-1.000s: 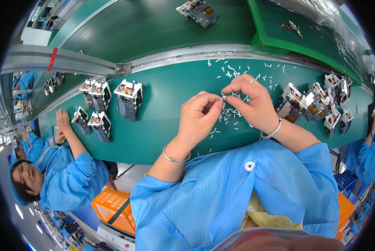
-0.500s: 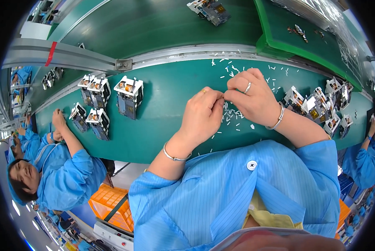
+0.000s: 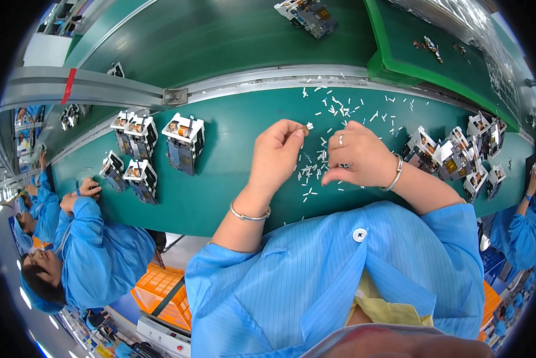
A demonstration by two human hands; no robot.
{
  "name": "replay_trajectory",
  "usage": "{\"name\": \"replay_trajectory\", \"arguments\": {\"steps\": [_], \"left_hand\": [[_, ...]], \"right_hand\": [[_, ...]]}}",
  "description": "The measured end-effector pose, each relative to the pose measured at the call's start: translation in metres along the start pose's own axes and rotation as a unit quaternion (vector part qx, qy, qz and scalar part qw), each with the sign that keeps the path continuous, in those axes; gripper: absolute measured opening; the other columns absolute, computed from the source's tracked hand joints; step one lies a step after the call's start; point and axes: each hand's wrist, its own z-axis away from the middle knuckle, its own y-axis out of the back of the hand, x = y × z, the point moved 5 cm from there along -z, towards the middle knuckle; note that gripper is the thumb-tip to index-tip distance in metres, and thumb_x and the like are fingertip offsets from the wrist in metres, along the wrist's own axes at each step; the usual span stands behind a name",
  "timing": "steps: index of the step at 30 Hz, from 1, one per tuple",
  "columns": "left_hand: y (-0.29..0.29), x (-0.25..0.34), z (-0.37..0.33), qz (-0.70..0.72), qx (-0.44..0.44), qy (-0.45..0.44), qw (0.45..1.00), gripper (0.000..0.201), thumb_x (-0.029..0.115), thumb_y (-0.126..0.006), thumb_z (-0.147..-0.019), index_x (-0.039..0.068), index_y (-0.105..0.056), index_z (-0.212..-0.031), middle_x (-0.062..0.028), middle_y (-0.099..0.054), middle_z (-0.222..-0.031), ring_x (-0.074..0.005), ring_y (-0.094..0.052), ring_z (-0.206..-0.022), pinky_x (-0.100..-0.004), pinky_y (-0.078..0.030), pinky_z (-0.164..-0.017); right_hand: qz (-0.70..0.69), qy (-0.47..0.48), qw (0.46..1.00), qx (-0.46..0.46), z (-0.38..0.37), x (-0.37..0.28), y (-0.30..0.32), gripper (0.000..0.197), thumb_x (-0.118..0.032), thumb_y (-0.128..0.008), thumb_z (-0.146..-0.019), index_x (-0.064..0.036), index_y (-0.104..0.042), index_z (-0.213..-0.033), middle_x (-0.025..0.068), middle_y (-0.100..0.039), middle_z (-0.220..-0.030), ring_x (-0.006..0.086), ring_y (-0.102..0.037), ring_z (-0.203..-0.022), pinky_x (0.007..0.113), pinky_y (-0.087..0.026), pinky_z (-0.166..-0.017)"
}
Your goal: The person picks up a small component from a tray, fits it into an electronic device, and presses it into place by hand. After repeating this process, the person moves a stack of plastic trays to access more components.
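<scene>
Head view: hands have split apart since a second ago — left hand (image 3: 278, 148) pinches a small brown part (image 3: 304, 127) above the green bench (image 3: 220, 191), right hand (image 3: 358, 156) dropped fingertips-down into the scattered white pins (image 3: 315, 173), likely picking one.

White-framed electrical assemblies (image 3: 184, 142) stand grouped on the green bench (image 3: 232, 179) — more (image 3: 453, 156) sit at right — while orange crates (image 3: 160, 292) rest below.

Blue striped smock (image 3: 339, 280) with rolled sleeves, white button (image 3: 359, 234), silver bangles, ring.
</scene>
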Motion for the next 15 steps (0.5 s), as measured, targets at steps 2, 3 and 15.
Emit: {"name": "replay_trajectory", "arguments": {"steps": [2,3,15], "left_hand": [[0.002,-0.001,-0.001,0.13,-0.068,0.075,0.986,0.012,0.01,-0.054,-0.093,0.002,-0.062,-0.093,-0.0017,-0.059,-0.074,-0.0089,-0.049,-0.055,-0.0213,-0.038,-0.048],[-0.005,-0.003,0.003,0.257,-0.133,0.149,0.946,0.012,0.011,-0.054,-0.093,0.001,-0.061,-0.093,-0.0032,-0.059,-0.074,-0.0099,-0.049,-0.053,-0.0219,-0.036,-0.045],[0.102,0.053,0.039,-0.52,0.279,-0.242,0.77,0.055,0.02,-0.073,-0.074,0.013,-0.057,-0.126,-0.0164,-0.048,-0.133,-0.0326,-0.047,-0.115,-0.0434,-0.038,-0.098]], "right_hand": [[-0.007,-0.095,0.993,0.065,0.008,0.014,0.004,0.012,-0.013,-0.073,-0.076,-0.0104,-0.064,-0.083,0.005,-0.059,-0.087,0.0208,-0.058,-0.076,0.033,-0.043,-0.07],[-0.007,-0.095,0.993,0.065,0.005,0.011,0.003,0.012,-0.013,-0.073,-0.076,-0.0104,-0.064,-0.083,0.005,-0.059,-0.087,0.0208,-0.058,-0.076,0.033,-0.043,-0.07],[-0.277,-0.2,0.916,0.208,0.023,0.02,0.025,0.009,0.0,-0.07,-0.077,-0.002,-0.066,-0.085,0.002,-0.064,-0.083,0.0108,-0.059,-0.076,0.026,-0.047,-0.072]]}}
